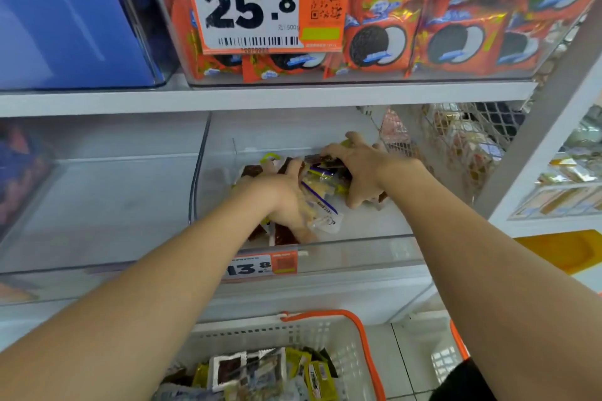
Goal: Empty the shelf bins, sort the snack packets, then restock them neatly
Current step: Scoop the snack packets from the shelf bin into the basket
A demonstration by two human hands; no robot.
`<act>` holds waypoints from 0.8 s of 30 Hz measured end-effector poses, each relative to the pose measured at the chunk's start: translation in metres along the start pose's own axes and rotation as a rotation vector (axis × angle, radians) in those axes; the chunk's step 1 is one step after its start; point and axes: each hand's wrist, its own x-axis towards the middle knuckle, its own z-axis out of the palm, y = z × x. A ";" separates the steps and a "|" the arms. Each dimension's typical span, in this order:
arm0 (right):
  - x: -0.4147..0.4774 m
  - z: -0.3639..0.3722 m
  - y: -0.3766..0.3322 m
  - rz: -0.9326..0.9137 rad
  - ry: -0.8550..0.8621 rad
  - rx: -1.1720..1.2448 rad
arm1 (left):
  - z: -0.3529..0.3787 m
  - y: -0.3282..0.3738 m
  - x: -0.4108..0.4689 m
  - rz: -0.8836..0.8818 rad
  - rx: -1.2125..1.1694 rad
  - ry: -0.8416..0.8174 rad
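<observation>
Inside a clear shelf bin [358, 251], left hand [286, 202] and right hand [358, 169] both curled around one heap of snack packets [322, 179]; white basket [293, 335] below.

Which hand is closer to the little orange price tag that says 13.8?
Left. The left hand is in the bin just above the price tag; the right hand is farther back and rightward. Both grip snack packets.

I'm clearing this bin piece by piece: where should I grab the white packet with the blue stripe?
Pinch the white packet by its near end, likely: that end lies free on the bin floor, while the far end is tucked between the left hand and right hand. Come from above, over the front wall.
</observation>
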 end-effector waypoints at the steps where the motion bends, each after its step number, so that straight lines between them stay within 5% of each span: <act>1: 0.000 0.001 0.000 -0.017 -0.003 0.017 | 0.005 0.002 -0.001 -0.024 0.037 0.033; 10: -0.027 0.007 -0.003 -0.111 0.268 0.073 | 0.009 0.000 -0.017 0.058 -0.115 0.232; 24: -0.103 -0.009 -0.025 -0.193 0.546 0.603 | 0.013 -0.002 -0.070 0.261 -0.518 0.815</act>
